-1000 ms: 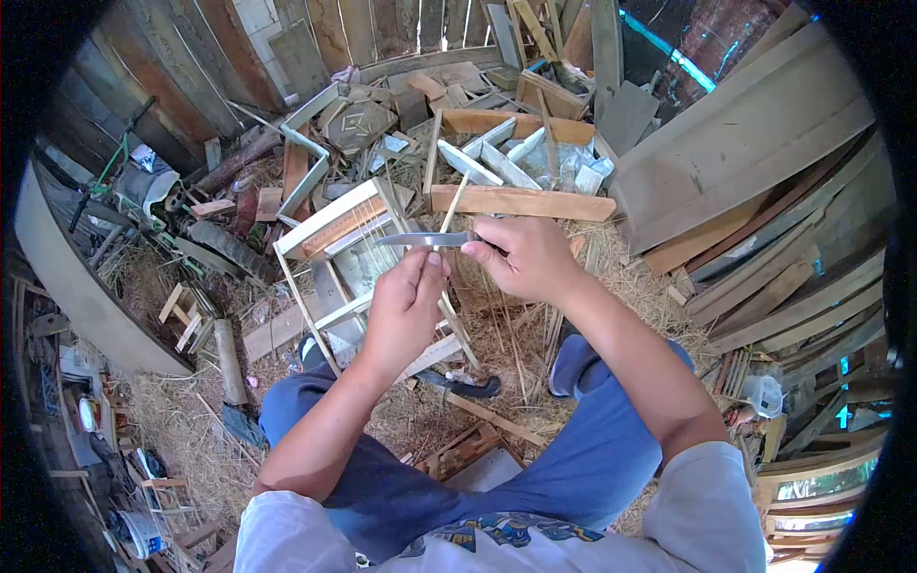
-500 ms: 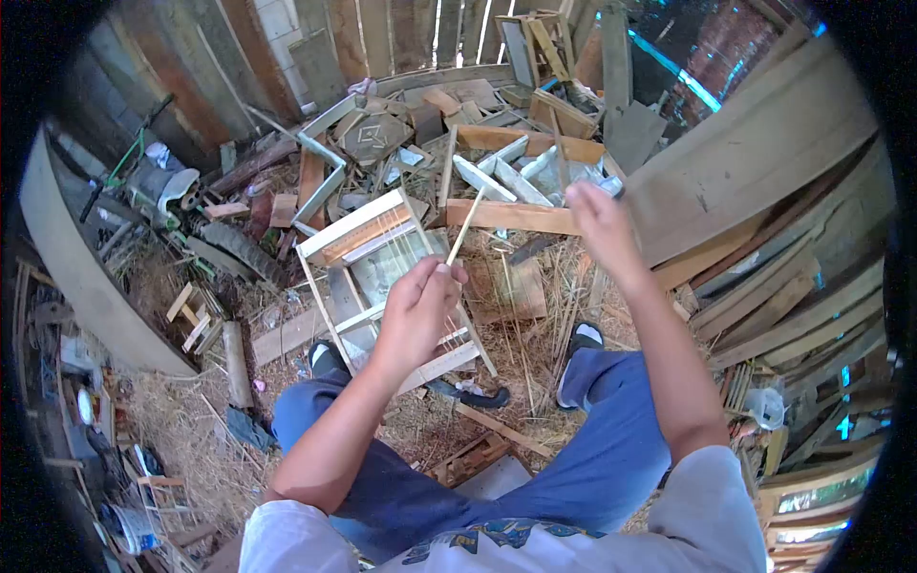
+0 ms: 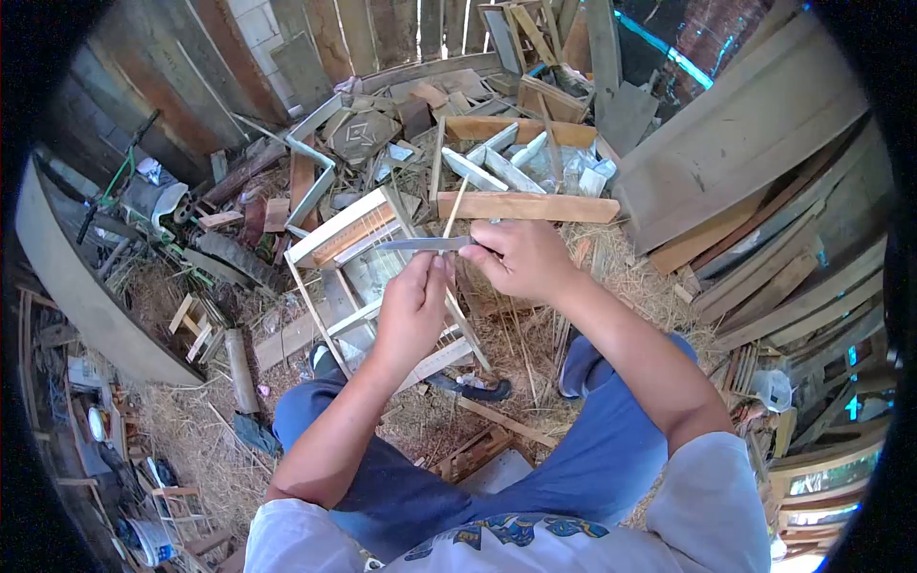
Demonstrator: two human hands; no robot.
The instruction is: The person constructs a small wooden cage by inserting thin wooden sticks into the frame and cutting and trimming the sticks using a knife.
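Head view: left hand (image 3: 417,291) pinches a thin wooden stick (image 3: 457,207) low down, probably to steady it against the knife (image 3: 425,244), whose handle the right hand (image 3: 525,258) grasps, fingers wrapped, thumb near the blade's base. Stick rises just above the left fingertips, long axis running away from the wearer, tip leaning slightly right; blade lies crosswise, point leftward, wooden frame (image 3: 337,227) beyond the grip to its left.
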